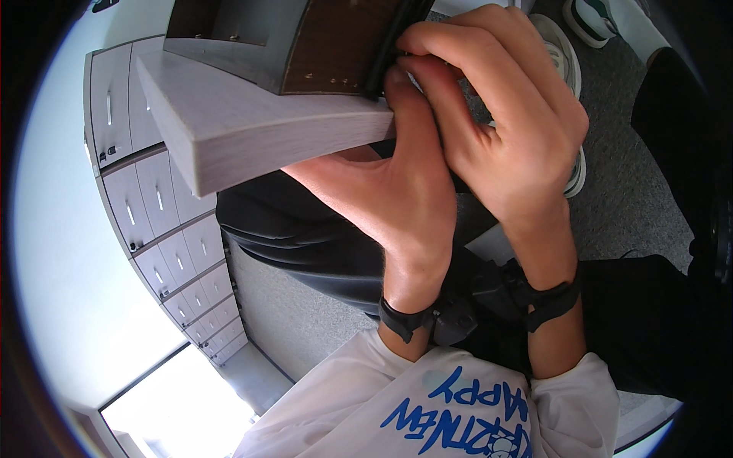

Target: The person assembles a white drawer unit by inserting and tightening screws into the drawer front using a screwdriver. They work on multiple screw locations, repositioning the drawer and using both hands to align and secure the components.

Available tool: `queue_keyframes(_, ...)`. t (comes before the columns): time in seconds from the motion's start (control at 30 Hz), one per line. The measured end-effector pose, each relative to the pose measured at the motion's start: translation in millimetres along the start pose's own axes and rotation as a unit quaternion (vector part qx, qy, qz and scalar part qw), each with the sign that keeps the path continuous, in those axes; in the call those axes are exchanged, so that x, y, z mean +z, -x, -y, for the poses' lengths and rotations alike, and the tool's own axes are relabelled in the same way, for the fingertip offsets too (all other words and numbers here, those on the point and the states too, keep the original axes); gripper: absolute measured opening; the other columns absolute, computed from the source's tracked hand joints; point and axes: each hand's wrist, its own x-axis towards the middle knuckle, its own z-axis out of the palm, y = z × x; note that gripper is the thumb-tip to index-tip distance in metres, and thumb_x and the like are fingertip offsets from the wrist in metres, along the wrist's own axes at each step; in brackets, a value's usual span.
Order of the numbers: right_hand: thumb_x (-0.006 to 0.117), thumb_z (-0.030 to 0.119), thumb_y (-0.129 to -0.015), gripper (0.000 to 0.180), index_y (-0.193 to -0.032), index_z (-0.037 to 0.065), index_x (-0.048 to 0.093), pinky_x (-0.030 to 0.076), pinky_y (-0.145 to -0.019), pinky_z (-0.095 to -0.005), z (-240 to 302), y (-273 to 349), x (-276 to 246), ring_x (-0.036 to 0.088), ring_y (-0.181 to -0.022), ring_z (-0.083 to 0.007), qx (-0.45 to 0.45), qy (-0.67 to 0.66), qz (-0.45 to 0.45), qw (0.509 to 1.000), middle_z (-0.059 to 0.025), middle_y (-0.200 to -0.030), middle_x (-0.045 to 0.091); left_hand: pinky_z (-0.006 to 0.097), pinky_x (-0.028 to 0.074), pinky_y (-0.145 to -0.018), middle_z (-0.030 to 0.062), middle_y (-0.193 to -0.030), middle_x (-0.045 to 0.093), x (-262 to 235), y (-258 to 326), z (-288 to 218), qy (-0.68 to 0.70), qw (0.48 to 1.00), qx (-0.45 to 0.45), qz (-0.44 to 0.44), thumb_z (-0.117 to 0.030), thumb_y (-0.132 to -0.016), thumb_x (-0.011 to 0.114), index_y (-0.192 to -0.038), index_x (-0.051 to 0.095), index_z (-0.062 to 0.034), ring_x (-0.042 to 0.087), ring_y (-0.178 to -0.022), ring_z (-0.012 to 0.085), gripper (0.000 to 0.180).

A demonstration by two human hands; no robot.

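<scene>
Close to the camera is a thick grey wood-grain board [252, 126]. Above it sits a brown panel [336, 46] with small holes and a black strip [391, 42] along its right edge. My left hand [382, 195] reaches under the board's right end, fingers hidden beneath it, and its thumb presses up beside the black strip. My right hand [500, 114] curls over from the right, with its fingertips closed on the black strip. Whether anything small sits between the fingers is hidden. The two hands touch each other, and both wrists wear black straps.
Rows of grey drawers with small handles [153, 198] run down the left. Grey carpet [634, 198] lies on the right, with white shoes [565, 69] on it at the top right. Dark trousers [305, 237] lie below the board. A bright window fills the lower left.
</scene>
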Motion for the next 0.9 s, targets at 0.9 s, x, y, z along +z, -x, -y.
queue_keyframes(0.9,0.08,0.002,-0.079,0.015,-0.093,0.003,0.075,0.053,-0.056,-0.0234,3.4,-5.1,-21.4,0.068,-0.068,-0.0136,0.046,0.037,0.166,0.984,-0.0051,-0.083,0.071,0.034,0.053,-0.093,0.0195,-0.117,0.061,-1.1,1.7,0.1,-0.013,1.0,-0.009,-0.018,0.013,-0.088,0.063,-0.131,0.04,0.0051,0.063,-0.104,0.0232,0.049)
